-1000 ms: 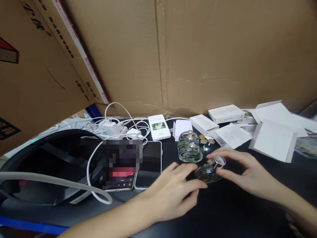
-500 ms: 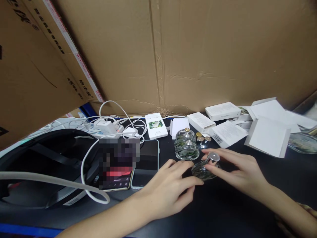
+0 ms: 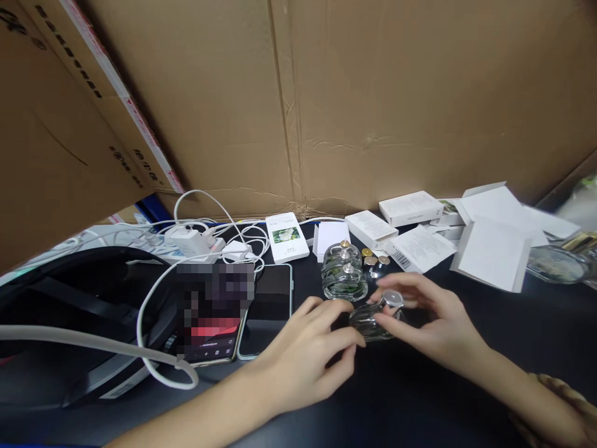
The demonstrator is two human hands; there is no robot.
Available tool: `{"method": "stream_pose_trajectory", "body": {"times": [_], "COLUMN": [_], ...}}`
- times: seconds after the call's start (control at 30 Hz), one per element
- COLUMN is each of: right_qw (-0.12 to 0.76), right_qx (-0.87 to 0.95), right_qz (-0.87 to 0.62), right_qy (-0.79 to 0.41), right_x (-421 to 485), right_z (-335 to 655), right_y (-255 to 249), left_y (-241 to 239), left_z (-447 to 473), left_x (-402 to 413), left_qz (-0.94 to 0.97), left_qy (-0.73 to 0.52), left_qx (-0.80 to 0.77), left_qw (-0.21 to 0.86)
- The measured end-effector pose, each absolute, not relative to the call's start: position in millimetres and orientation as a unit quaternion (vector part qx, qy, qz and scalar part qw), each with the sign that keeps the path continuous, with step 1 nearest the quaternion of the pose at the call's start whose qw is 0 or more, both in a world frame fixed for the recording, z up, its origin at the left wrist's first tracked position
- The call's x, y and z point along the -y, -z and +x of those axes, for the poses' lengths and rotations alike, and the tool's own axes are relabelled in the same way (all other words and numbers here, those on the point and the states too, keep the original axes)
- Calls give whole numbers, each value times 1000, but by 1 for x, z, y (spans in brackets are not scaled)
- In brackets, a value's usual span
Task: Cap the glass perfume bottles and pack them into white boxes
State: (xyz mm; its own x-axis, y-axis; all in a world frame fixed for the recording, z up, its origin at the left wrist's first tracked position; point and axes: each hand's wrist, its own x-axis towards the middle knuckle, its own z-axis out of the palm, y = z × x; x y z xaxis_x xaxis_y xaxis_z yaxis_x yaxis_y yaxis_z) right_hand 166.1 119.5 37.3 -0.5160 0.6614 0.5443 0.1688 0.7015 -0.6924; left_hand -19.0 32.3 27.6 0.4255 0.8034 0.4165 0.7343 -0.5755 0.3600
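A clear glass perfume bottle with a shiny silver cap is tilted low over the black table, between my two hands. My left hand has its thumb and fingers closed around the bottle's lower end. At the capped end, the thumb and fingers of my right hand pinch the bottle from both sides; some of those fingertips are hidden behind it. Just beyond stand several similar glass bottles in a row, without caps, their spray tops showing. Several loose gold and silver caps are beside them.
White boxes and unfolded white cards lie at the back right. Two phones, a looping white cable and a black bag-like item are at left. A cardboard wall closes off the back.
The view has shifted slightly, so the scene sits a little further left. Both hands keep their hold on the bottle, and its capped end has turned slightly.
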Motion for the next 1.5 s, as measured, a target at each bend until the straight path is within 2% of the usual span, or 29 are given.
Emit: {"method": "stream_pose_trajectory", "body": {"times": [0.23,0.5,0.77,0.93,1.03,1.2,1.5], "right_qw": [413,432,403,424,443,412,402], "right_qx": [793,845,843,837,815,808,649], "right_qz": [-299,-208,-212,-205,-206,-224,-249], "right_qy": [-332,-239,-286,-280,-311,-357,-596], "right_x": [-115,-108,-108,-107,-105,-104,-112], "right_z": [162,159,165,167,167,165,162], "right_y": [-37,-45,-35,-33,-34,-34,-41], "left_y": [-28,-23,-25,-24,-23,-20,-21], "left_z": [-13,-10,-14,-14,-15,-15,-13], "left_x": [-33,-32,-33,-33,-34,-35,-35], "left_qz": [787,790,796,801,806,808,811], "left_qy": [-325,-322,-315,-306,-302,-312,-309], "left_qx": [-511,-493,-497,-498,-496,-492,-491], "left_qw": [116,169,146,129,118,87,71]}}
